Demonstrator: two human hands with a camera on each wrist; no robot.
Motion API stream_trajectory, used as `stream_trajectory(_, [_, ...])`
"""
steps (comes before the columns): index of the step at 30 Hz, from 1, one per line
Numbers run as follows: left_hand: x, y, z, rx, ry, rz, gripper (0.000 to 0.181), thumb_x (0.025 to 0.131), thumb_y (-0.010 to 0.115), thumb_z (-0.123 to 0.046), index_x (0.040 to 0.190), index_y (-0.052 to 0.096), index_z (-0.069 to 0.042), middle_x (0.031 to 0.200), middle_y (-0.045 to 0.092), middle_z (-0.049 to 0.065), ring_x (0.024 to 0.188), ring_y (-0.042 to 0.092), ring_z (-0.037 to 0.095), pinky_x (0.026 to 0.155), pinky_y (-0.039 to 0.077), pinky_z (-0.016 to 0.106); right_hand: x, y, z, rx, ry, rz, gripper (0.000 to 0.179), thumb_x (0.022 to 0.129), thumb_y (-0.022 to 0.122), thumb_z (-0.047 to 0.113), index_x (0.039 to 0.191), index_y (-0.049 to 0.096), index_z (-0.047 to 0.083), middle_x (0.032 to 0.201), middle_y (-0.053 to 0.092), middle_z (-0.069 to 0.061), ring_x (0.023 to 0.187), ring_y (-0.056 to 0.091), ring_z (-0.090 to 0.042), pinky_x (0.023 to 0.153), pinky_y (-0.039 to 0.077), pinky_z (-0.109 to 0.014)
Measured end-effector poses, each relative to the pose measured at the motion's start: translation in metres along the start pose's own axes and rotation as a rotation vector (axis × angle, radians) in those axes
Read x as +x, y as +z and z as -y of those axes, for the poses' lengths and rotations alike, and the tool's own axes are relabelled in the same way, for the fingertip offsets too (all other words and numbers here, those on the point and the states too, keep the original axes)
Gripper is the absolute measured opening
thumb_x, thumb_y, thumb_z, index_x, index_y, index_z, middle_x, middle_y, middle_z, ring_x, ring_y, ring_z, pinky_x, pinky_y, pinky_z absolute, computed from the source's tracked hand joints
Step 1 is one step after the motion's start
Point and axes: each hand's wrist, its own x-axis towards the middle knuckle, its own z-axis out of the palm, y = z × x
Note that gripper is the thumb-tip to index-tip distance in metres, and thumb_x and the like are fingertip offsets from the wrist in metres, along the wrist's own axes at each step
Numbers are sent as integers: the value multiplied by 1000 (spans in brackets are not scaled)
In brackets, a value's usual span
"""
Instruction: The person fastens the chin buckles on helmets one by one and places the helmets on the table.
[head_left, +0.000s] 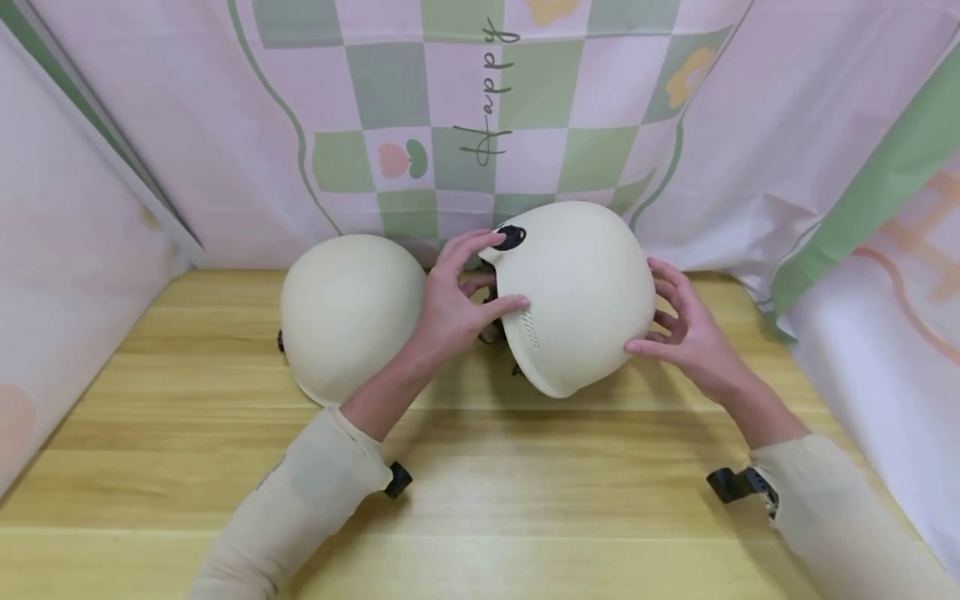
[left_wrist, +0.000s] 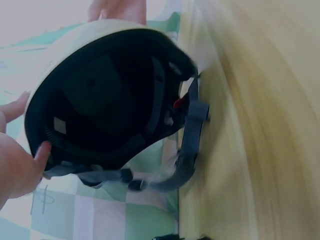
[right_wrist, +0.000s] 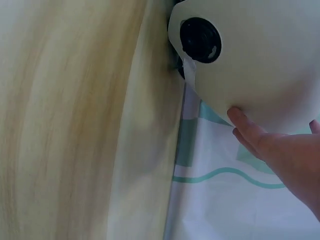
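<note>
Cream helmet [head_left: 577, 300] between 2 hands [head_left: 459, 302] [head_left: 690, 337], its dark interior [left_wrist: 105, 105] indistinct.

We reach far with our left arm [head_left: 322, 475] and right arm [head_left: 836, 500]. Our left hand [head_left: 452, 310] pinches with thumb and fingers; our right hand [head_left: 692, 335] spreads its fingers out.

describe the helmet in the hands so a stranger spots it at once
In the head view, follow the wooden table back to the checked cloth. The cream helmet on the right tilts between the left hand and right hand. Unlike the other helmet, it is held.
</note>
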Motion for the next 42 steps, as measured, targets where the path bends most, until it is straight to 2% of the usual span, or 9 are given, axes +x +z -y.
stream_trajectory(6, [0, 8, -1, -64, -121, -57, 82, 76, 87, 11, 148, 49, 4, 148, 42, 19, 133, 51, 29, 100, 55, 35, -2, -1, -3, 20, 16, -16, 99, 88, 72, -14, 163, 21, 26, 163, 16, -24, 129, 44, -30, 87, 56, -21])
stream_trajectory(10, [1, 8, 0, -101, -194, -36, 89, 79, 85, 11, 155, 41, 2, 143, 48, 20, 127, 55, 29, 100, 54, 31, -3, -2, -4, 33, 21, -20, 98, 88, 71, -13, 163, 22, 26, 163, 16, -25, 127, 45, -27, 86, 57, -22])
stream_trajectory(15, [0, 7, 3, -159, -256, 13, 87, 84, 81, 8, 159, 37, -3, 137, 56, 19, 125, 59, 30, 105, 52, 39, -3, -2, -6, 56, 16, -16, 98, 88, 70, -14, 163, 21, 26, 164, 15, -26, 124, 48, -22, 87, 57, -22])
stream_trajectory(19, [-1, 7, 5, -171, -242, 18, 86, 85, 81, 8, 159, 39, -4, 133, 60, 19, 123, 61, 29, 104, 52, 40, -3, -1, -8, 80, 0, -20, 94, 88, 68, -15, 161, 23, 23, 163, 18, -24, 123, 50, -18, 88, 55, -21])
stream_trajectory(23, [-1, 5, 7, -179, -215, 2, 84, 83, 81, 10, 157, 41, -2, 130, 61, 19, 117, 61, 26, 101, 55, 36, 0, -1, -3, 30, -40, -34, 89, 87, 68, -15, 159, 27, 18, 161, 25, -18, 137, 42, -23, 96, 49, -18])
stream_trajectory(30, [-2, 2, 9, -142, -177, -5, 84, 83, 82, 6, 157, 43, -4, 126, 63, 18, 116, 61, 22, 101, 54, 35, 10, 2, 15, -254, -200, -49, 100, 76, 76, -18, 161, 31, 9, 161, 34, -7, 143, 35, -16, 111, 35, -18])
stream_trajectory(35, [-3, 2, 8, -148, -163, 8, 84, 84, 81, 5, 157, 43, -5, 128, 63, 18, 117, 60, 22, 103, 53, 38, 19, 6, 30, -330, -303, -57, 100, 67, 79, -21, 156, 41, 5, 156, 40, -2, 144, 35, -13, 113, 35, -22])
stream_trajectory(38, [-3, 2, 6, -137, -159, 23, 83, 84, 82, 4, 157, 43, -6, 129, 62, 17, 117, 59, 22, 105, 52, 44, 23, 9, 40, -378, -309, -60, 98, 67, 81, -17, 155, 44, 6, 159, 39, -8, 147, 32, -15, 119, 32, -34])
stream_trajectory(42, [-3, 3, 5, -126, -150, 40, 83, 84, 81, 4, 158, 43, -5, 129, 61, 18, 118, 58, 23, 106, 49, 51, 29, 12, 52, -460, -279, -56, 95, 69, 89, -1, 153, 49, 12, 163, 35, -12, 151, 28, -25, 120, 22, -65])
